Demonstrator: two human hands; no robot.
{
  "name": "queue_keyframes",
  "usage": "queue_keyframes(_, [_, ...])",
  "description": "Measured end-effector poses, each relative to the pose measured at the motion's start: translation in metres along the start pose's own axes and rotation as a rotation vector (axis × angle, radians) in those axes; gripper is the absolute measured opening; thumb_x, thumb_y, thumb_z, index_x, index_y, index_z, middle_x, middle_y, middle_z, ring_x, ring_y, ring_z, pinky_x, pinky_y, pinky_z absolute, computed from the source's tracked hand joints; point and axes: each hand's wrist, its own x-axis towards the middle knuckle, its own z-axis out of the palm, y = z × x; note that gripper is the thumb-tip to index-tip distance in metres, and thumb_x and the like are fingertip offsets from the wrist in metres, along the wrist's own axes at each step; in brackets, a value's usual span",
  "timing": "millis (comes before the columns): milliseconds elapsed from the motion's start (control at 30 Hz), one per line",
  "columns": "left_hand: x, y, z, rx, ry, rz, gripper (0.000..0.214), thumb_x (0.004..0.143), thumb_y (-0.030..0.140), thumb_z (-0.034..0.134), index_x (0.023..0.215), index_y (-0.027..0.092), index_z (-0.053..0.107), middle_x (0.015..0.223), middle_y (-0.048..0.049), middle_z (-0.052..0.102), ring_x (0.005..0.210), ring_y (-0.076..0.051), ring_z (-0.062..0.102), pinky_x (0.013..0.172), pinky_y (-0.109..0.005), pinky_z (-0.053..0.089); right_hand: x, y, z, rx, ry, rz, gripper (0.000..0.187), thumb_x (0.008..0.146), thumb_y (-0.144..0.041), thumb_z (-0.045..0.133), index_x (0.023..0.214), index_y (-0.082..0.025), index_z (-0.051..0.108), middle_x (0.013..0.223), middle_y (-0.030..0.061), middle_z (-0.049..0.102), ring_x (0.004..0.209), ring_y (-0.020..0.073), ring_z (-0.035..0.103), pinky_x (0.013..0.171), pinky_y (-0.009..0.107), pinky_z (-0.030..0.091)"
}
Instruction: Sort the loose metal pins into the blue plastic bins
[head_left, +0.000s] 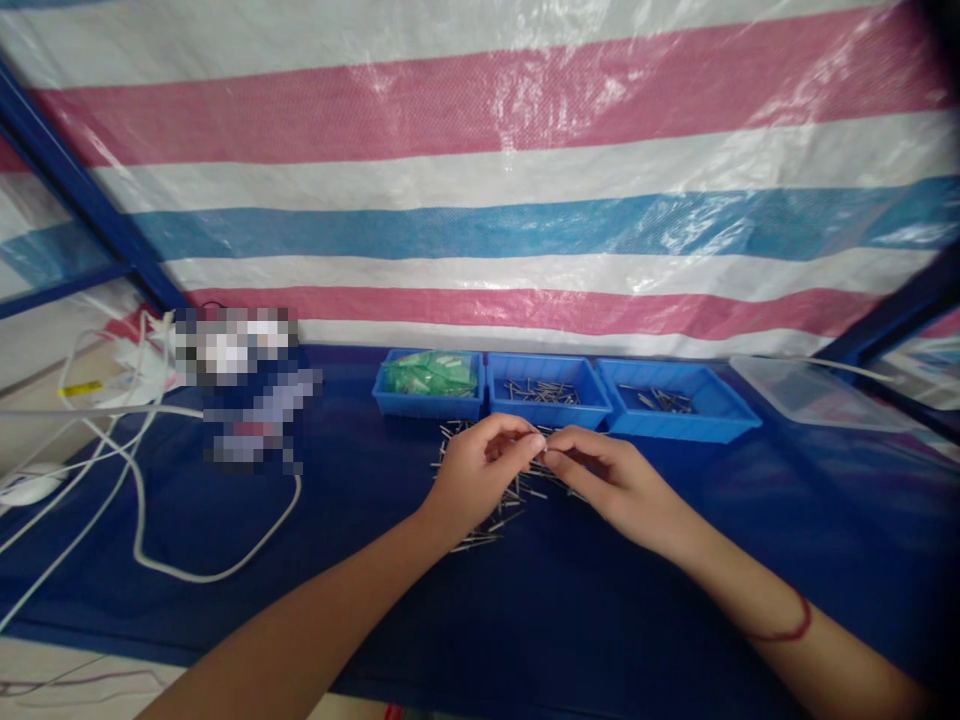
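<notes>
My left hand (480, 465) and my right hand (619, 480) meet fingertip to fingertip above the blue table (585, 610). Both are closed in a pinch around something small and pale, too small to name. Beneath them lies a loose pile of thin metal pins (504, 515), partly hidden by my hands. Just behind stand three blue bins: the left bin (427, 406) holds green plastic packaging (431, 374), while the middle bin (551, 410) and the right bin (686, 425) contain similar thin metal pieces.
White cables (202, 578) loop over the table's left side near a white mouse (34, 484). A clear plastic lid or tray (810, 395) lies at the back right. Behind the table hangs a striped plastic sheet (480, 230), with blue frame posts (82, 180) at the sides.
</notes>
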Motion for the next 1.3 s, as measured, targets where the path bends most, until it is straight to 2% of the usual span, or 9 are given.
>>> queue_keyframes(133, [0.000, 0.003, -0.001, -0.007, -0.010, 0.006, 0.019, 0.084, 0.031, 0.060, 0.094, 0.015, 0.064, 0.079, -0.0018, 0.064, 0.066, -0.011, 0.058, 0.064, -0.023, 0.048, 0.000, 0.000, 0.001, 0.009, -0.015, -0.019, 0.022, 0.091, -0.035, 0.048, 0.081, -0.020, 0.061, 0.084, 0.0033, 0.067, 0.079, 0.0165, 0.060, 0.074, 0.029, 0.048])
queue_keyframes(300, [0.000, 0.005, -0.001, 0.028, -0.012, 0.023, 0.018, 0.085, 0.031, 0.059, 0.092, 0.015, 0.064, 0.078, -0.0014, 0.063, 0.064, -0.011, 0.058, 0.063, -0.022, 0.048, 0.000, 0.001, 0.000, -0.002, -0.018, -0.037, 0.022, 0.091, -0.034, 0.049, 0.082, -0.020, 0.063, 0.082, 0.0034, 0.067, 0.076, 0.0164, 0.060, 0.071, 0.029, 0.049])
queue_keyframes(533, [0.000, 0.006, -0.002, 0.072, -0.006, 0.036, 0.018, 0.085, 0.031, 0.058, 0.093, 0.017, 0.065, 0.083, -0.0025, 0.066, 0.067, -0.012, 0.060, 0.065, -0.022, 0.049, 0.000, 0.001, 0.001, 0.036, -0.002, -0.053, 0.024, 0.091, -0.036, 0.048, 0.099, -0.022, 0.066, 0.088, 0.0047, 0.068, 0.083, 0.0188, 0.062, 0.077, 0.033, 0.050])
queue_keyframes(800, [0.000, 0.011, -0.003, 0.182, 0.004, 0.074, 0.017, 0.086, 0.029, 0.058, 0.093, 0.017, 0.068, 0.088, -0.0037, 0.070, 0.076, -0.014, 0.063, 0.071, -0.023, 0.049, 0.001, 0.007, 0.003, 0.063, 0.085, -0.007, 0.019, 0.087, -0.037, 0.055, 0.087, -0.021, 0.065, 0.088, 0.0050, 0.068, 0.083, 0.0190, 0.063, 0.075, 0.033, 0.052])
queue_keyframes(1100, [0.000, 0.010, -0.002, 0.212, 0.019, 0.101, 0.016, 0.086, 0.027, 0.058, 0.094, 0.018, 0.068, 0.092, -0.0039, 0.071, 0.082, -0.016, 0.064, 0.077, -0.025, 0.048, 0.002, 0.012, -0.001, 0.080, 0.165, -0.001, 0.021, 0.085, -0.040, 0.059, 0.089, -0.021, 0.066, 0.084, 0.0047, 0.068, 0.076, 0.0180, 0.063, 0.068, 0.032, 0.053])
queue_keyframes(1300, [0.002, 0.008, -0.003, 0.270, 0.008, 0.088, 0.014, 0.088, 0.027, 0.055, 0.092, 0.018, 0.065, 0.089, -0.0017, 0.070, 0.078, -0.014, 0.062, 0.074, -0.023, 0.047, 0.003, 0.007, 0.000, 0.101, 0.251, -0.010, 0.022, 0.082, -0.041, 0.062, 0.083, -0.019, 0.066, 0.083, 0.0056, 0.067, 0.074, 0.0175, 0.063, 0.066, 0.030, 0.053])
